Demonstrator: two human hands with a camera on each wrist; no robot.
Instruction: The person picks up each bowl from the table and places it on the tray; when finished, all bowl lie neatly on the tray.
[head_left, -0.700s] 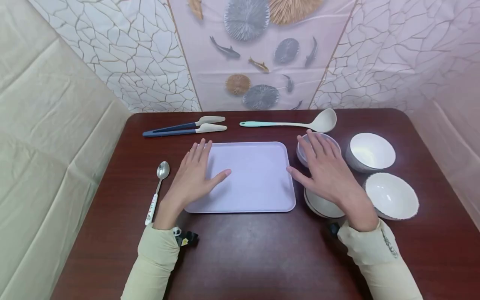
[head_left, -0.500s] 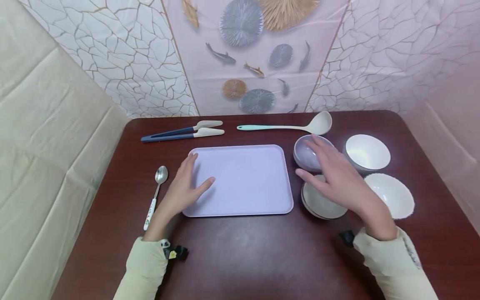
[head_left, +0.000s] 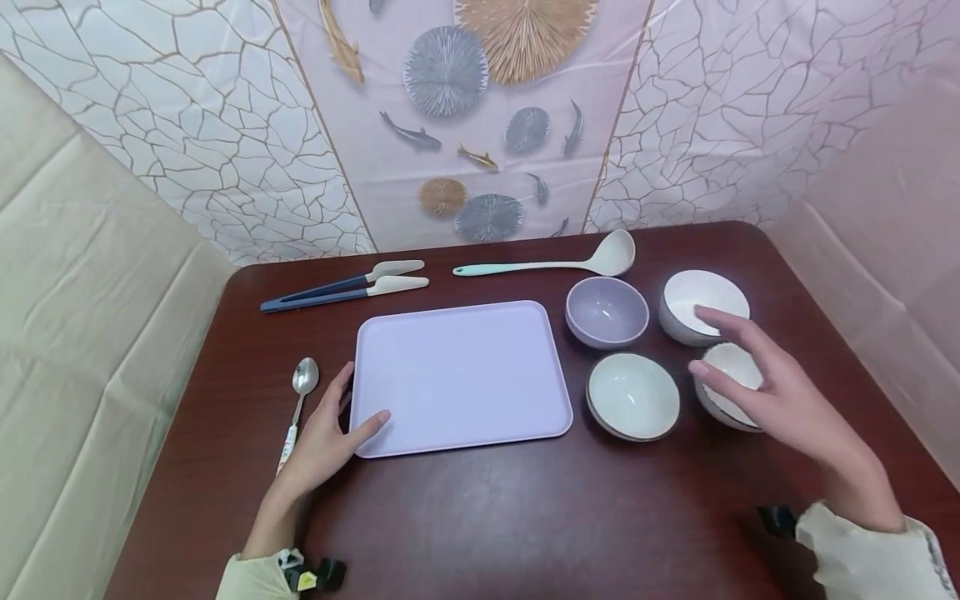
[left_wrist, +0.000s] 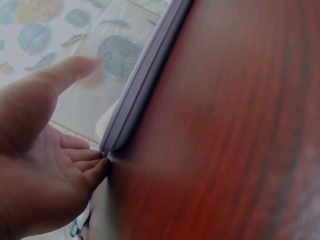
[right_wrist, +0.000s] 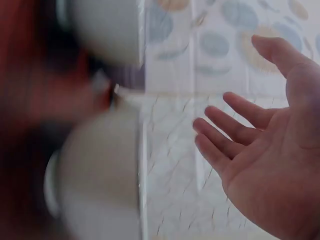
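My left hand point(head_left: 318, 446) is at the left side of a lavender tray point(head_left: 457, 379), its thumb reaching over the near left corner. In the left wrist view, the fingertips of that hand point(left_wrist: 50, 170) meet the tray's rim point(left_wrist: 132, 90) near the tabletop; the fingers are mostly straight. My right hand point(head_left: 787, 408) hovers above a white bowl point(head_left: 729, 367) at the right, fingers and thumb spread, partly covering it. Nothing is held in the right hand point(right_wrist: 270, 165) in the right wrist view, where blurred bowls point(right_wrist: 100, 185) stand apart from it.
A purple bowl point(head_left: 606, 312), a pale bowl with a dark rim point(head_left: 632, 396) and a tall white bowl point(head_left: 705, 304) stand right of the tray. A ladle point(head_left: 613, 254) and blue-handled tongs point(head_left: 337, 289) lie at the back. Left of the tray lies a spoon point(head_left: 304, 377).
My right hand has moved right, from above the purple and pale bowls to the right-hand bowls. My left hand has come back toward me to the tray's left edge. The head view has shifted.
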